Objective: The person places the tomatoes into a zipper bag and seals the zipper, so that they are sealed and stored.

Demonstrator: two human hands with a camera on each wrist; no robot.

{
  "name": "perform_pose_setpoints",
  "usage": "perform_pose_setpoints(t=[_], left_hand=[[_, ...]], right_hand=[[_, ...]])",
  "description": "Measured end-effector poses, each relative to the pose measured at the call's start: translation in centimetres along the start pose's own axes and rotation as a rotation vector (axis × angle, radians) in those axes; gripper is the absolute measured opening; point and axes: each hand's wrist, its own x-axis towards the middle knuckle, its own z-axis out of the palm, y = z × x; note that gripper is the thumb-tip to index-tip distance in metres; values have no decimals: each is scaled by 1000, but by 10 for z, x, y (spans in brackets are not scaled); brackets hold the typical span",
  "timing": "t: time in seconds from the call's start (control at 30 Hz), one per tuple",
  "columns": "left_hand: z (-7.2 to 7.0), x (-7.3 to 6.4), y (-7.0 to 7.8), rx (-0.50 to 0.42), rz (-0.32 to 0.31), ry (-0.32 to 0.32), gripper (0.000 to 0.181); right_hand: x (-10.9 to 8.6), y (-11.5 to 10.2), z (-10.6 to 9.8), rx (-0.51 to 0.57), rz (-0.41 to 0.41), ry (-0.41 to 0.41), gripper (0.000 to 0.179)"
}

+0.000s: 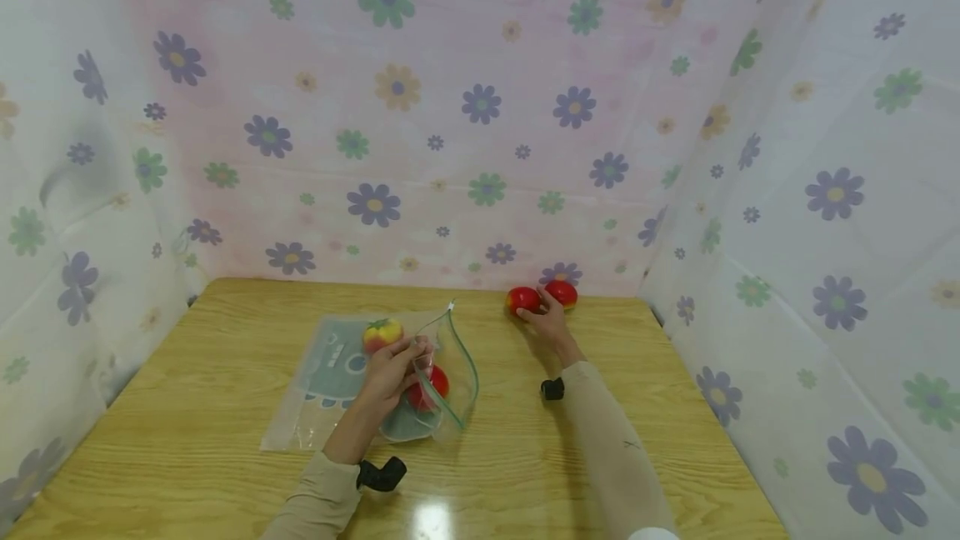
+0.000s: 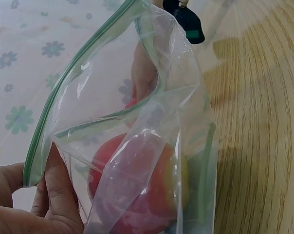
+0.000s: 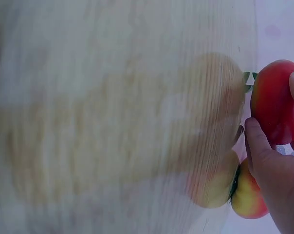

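My left hand (image 1: pixel 393 369) pinches the rim of a clear zip bag (image 2: pixel 113 117) with a green zip strip, and the bag's mouth gapes to the right. A red fruit (image 1: pixel 431 388) with a yellowish side shows through the plastic in the left wrist view. A yellow-and-red fruit (image 1: pixel 382 333) with green leaves lies just beyond the left fingers, within the bag's outline. At the back of the table, my right hand (image 1: pixel 551 323) grips a red fruit (image 3: pixel 276 102) between thumb and fingers. Another red-and-yellow fruit (image 1: pixel 561 295) sits close beside that hand.
The wooden table (image 1: pixel 187 373) is enclosed by flower-print cloth (image 1: pixel 450 148) at the back and both sides. The bag's flat printed part (image 1: pixel 330 365) spreads left of centre. Black wrist devices (image 1: pixel 382 474) sit on both forearms.
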Motion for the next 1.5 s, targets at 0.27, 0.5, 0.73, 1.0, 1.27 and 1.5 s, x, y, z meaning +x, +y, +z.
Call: perform_pose_setpoints(t=[0.27, 0.5, 0.73, 1.0, 1.27, 1.5], left_hand=[[-1, 1, -1, -1, 3, -9, 36], [0, -1, 1, -1, -1, -9, 35], [-1, -1, 1, -6, -11, -9, 35], [-2, 0, -1, 0, -13, -9, 37], [-4, -1, 1, -22, -19, -16, 38], [-4, -2, 0, -25, -16, -8, 38]], right_hand=[[-2, 4, -3, 1, 25, -2, 73], [-8, 1, 0, -25, 22, -1, 66], [-16, -5, 3, -47, -25, -4, 62], [-30, -13, 8, -16, -20, -46, 67], [-45, -12, 19, -50, 12, -11, 65], [-58, -15, 24, -49, 89, -25, 68]])
